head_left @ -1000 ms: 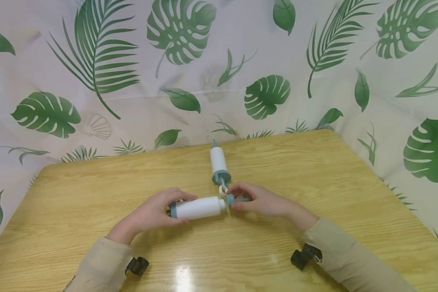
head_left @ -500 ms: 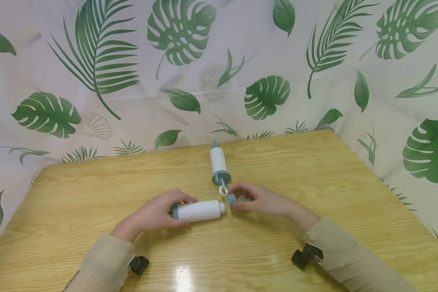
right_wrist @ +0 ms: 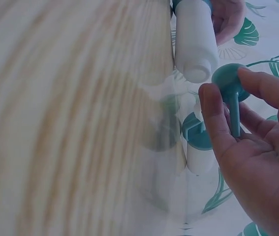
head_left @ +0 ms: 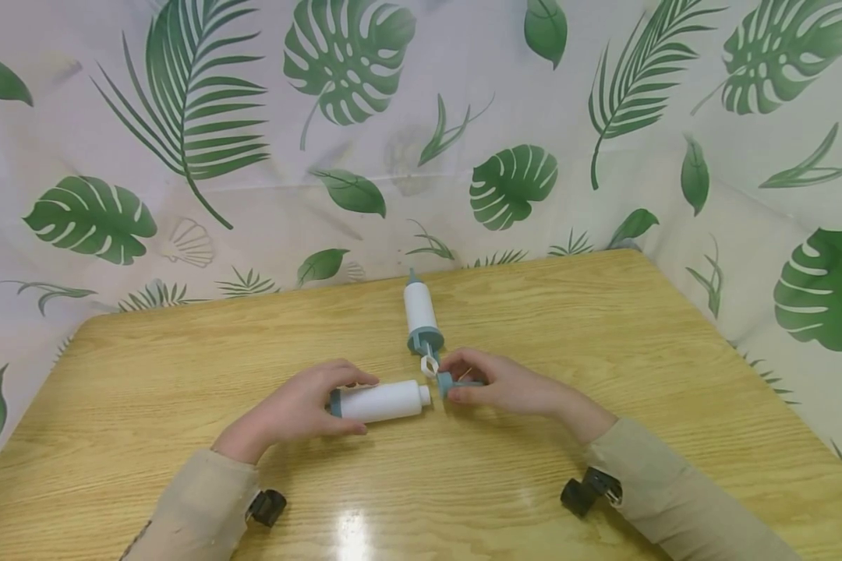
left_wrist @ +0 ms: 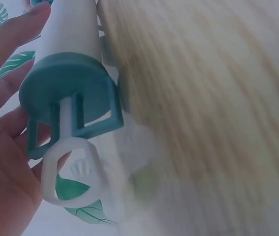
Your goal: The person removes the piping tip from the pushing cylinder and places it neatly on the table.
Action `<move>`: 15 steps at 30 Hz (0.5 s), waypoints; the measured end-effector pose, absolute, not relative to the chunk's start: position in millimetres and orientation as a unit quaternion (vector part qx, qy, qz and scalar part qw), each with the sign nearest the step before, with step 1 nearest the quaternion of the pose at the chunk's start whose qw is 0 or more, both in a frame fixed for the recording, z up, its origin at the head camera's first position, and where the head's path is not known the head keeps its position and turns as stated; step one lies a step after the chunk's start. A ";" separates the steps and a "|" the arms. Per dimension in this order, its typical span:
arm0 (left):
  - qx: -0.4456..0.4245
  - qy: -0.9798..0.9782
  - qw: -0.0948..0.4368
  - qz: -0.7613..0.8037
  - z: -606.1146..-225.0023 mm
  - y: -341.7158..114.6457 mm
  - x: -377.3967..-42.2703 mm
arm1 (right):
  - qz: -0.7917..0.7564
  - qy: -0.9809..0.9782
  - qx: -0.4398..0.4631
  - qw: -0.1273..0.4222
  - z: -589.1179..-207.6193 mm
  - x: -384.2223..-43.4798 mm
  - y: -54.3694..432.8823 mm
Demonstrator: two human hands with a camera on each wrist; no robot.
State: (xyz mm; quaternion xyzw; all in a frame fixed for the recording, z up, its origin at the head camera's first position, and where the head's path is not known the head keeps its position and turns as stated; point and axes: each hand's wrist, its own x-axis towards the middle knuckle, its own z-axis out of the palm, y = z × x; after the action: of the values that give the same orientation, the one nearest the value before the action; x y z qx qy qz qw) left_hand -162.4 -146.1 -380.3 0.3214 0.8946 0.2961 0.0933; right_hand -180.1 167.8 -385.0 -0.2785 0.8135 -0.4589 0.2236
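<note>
No text, brand, number or sign can be read at the left hand (head_left: 302, 405), the right hand (head_left: 501, 382) or beyond them.

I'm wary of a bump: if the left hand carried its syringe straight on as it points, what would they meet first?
Probably the teal cap in the right hand, met by the syringe's neck; exact depth is unclear.

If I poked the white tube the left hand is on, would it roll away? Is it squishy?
The white tube might start rolling, since its body is round, but the wider green collar with its square-cornered loops would probably stop it. It's likely stiff, not squishy: its sides look smooth and undented.
</note>
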 end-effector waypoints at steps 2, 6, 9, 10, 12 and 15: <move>0.324 0.895 0.090 0.294 -378.9 -145.4 -162.0 | -0.459 0.814 -0.280 0.222 -384.6 -180.1 167.8; 0.328 0.895 0.084 0.290 -377.1 -144.1 -161.4 | -0.457 0.813 -0.286 0.219 -383.6 -179.8 167.6; 0.327 0.896 0.078 0.291 -375.7 -142.9 -160.8 | -0.458 0.812 -0.288 0.219 -382.4 -179.5 167.0; 0.327 0.895 0.076 0.293 -375.0 -142.4 -160.5 | -0.459 0.812 -0.287 0.219 -381.9 -179.2 166.7; 0.328 0.894 0.067 0.297 -373.2 -140.6 -159.6 | -0.463 0.809 -0.285 0.222 -380.2 -178.2 165.9; 0.335 0.889 0.044 0.310 -370.4 -136.4 -157.7 | -0.472 0.805 -0.283 0.221 -377.9 -176.8 163.8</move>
State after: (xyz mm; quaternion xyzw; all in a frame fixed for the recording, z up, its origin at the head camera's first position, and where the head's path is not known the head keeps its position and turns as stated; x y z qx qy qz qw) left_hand -157.7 -136.4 -370.4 0.3354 0.8887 0.3097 0.0438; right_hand -176.8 163.8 -377.9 -0.2834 0.8050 -0.4719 0.2213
